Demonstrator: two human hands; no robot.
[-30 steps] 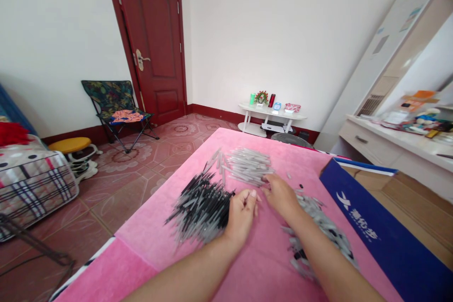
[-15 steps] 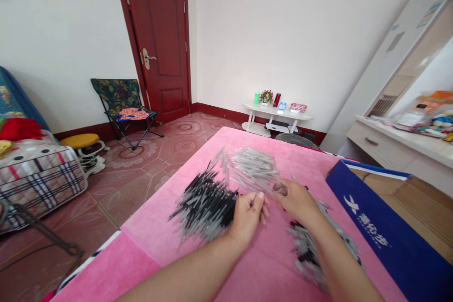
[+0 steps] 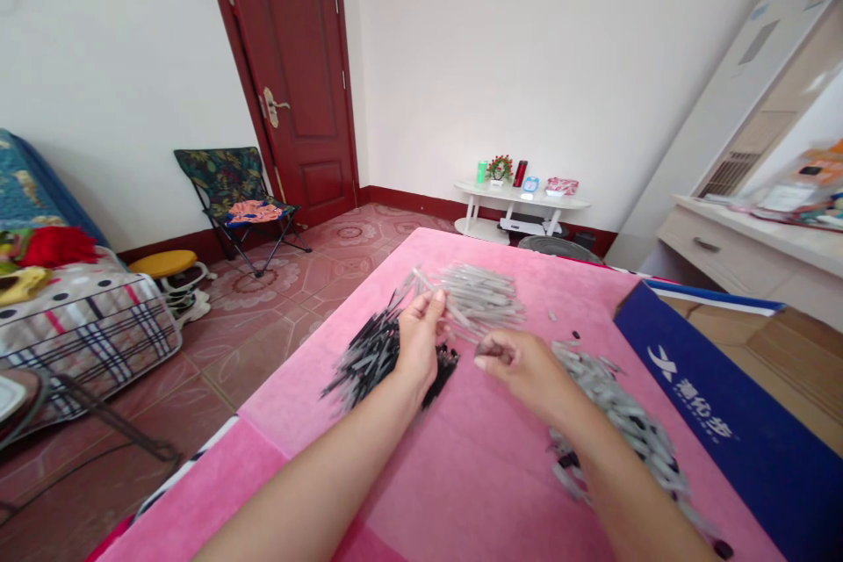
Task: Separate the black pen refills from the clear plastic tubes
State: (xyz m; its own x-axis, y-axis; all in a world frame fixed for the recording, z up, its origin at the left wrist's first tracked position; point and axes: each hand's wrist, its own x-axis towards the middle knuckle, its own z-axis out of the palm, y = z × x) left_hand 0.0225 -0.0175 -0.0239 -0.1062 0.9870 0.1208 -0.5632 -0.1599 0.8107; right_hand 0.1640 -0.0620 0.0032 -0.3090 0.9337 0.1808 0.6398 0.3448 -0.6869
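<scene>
tubes [image 3: 484, 300] touch left hand [image 3: 417, 341], table [image 3: 474, 479] middle

Plain white walls [image 3: 514, 44] meet at a corner beside a dark red panelled door [image 3: 296, 61] with a metal handle [image 3: 271, 104]. A dark red skirting board [image 3: 408, 198] runs along their foot. The floor [image 3: 263, 316] is reddish tile with a flower pattern. Near the door stands a folding chair [image 3: 227, 184] with a leafy print, and just beside it a low yellow stool [image 3: 162, 263]. At the left edge is a bed [image 3: 85, 325] under a plaid cover. A low white table [image 3: 520, 204] stands against the far wall, carrying a small potted plant [image 3: 500, 167]. On the right are a white dresser [image 3: 717, 250] and a tall pale wardrobe [image 3: 757, 79]. The light is bright and even.
</scene>
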